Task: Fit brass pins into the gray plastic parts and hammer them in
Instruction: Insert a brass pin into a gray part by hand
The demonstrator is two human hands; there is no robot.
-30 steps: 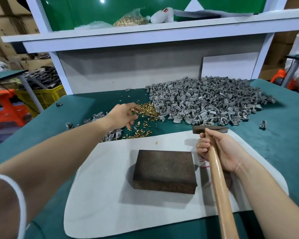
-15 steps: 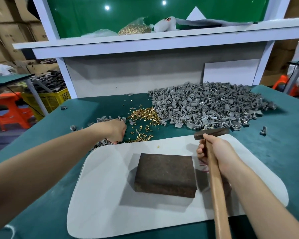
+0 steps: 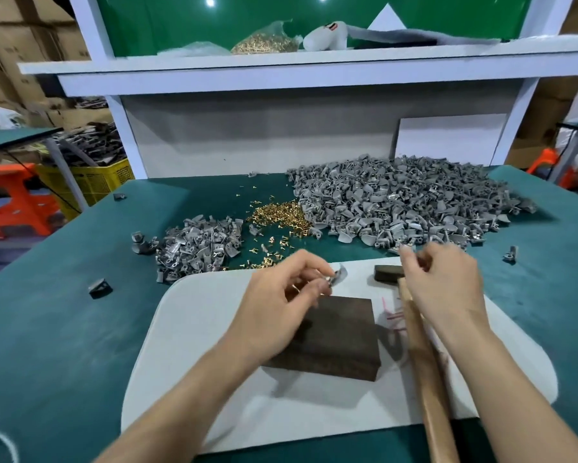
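Observation:
My left hand (image 3: 291,289) hovers over the far edge of the dark metal block (image 3: 341,339) and pinches a gray plastic part (image 3: 339,274) between thumb and fingers. My right hand (image 3: 444,282) is blurred; it lies over the wooden handle of the hammer (image 3: 424,379), and its fingers stretch toward the near edge of the big pile of gray parts (image 3: 404,202). The hammer's head (image 3: 386,274) rests on the white mat (image 3: 194,345). Loose brass pins (image 3: 280,217) lie beside the big pile.
A smaller heap of gray parts (image 3: 197,248) sits left of the pins, and stray parts (image 3: 100,288) lie on the green table. A bag of pins (image 3: 264,43) is on the white shelf. To the left are a yellow crate (image 3: 90,182) and an orange stool (image 3: 17,202).
My left hand has come from the small heap to above the block, now holding a gray part. My right hand has shifted forward toward the big pile, and the hammer head has tilted down onto the mat.

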